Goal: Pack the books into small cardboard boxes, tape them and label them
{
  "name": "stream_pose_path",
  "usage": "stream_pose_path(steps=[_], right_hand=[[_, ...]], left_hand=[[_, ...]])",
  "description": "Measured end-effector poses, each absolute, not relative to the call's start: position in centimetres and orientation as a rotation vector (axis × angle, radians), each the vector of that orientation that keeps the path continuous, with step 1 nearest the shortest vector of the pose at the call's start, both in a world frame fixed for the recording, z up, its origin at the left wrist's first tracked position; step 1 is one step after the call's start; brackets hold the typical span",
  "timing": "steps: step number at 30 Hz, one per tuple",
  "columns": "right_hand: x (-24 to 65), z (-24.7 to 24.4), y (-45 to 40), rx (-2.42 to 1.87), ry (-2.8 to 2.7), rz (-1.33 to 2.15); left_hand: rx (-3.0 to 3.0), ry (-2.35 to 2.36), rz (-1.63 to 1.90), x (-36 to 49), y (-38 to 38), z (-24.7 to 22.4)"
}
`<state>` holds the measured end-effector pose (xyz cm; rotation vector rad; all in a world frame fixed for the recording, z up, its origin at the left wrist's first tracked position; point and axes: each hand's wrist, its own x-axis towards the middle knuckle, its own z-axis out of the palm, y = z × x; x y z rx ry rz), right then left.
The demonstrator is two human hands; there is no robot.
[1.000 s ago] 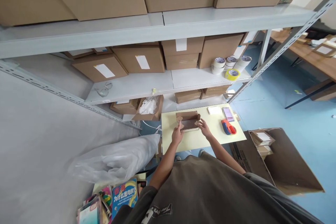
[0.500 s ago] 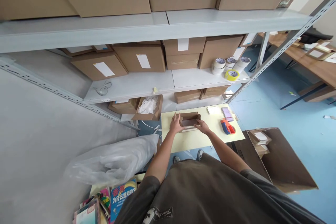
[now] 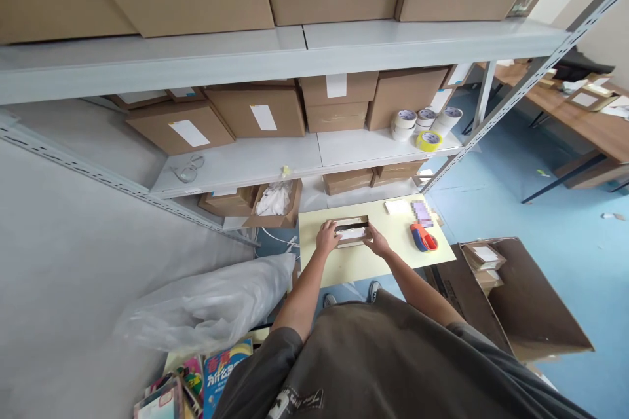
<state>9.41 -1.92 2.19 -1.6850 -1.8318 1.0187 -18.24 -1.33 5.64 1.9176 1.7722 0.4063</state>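
The left hand and right hand hold opposite ends of a cardboard box on a table.

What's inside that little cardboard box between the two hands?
Inside the box, a black strip and a pale strip show, too small to identify. Whatever lies beneath them is covered, and the left hand and right hand hide parts of the box's ends.

You're touching matt cardboard on the box; your bench is looking smooth, your shirt is showing matt cloth, the bag crinkled plastic, the shelf smooth metal.
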Motion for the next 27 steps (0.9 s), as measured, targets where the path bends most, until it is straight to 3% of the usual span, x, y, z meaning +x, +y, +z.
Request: stream_pose_path(steps=[15, 23, 27], right_hand=[[9.7, 2.7, -1.0, -1.675, -1.999, 0.950], [9.3, 3.0, -0.9, -1.741, -1.753, 1.060], [9.2, 2.8, -1.5, -1.728, -1.590, 1.115]], left_hand=[[1.781, 1.835, 0.272, -17.3, -2.2, 4.1], [1.456, 1.941, 0.669, -17.9, -2.1, 5.1], [1.361, 1.942, 0.667, -18.9, -1.7, 5.9]])
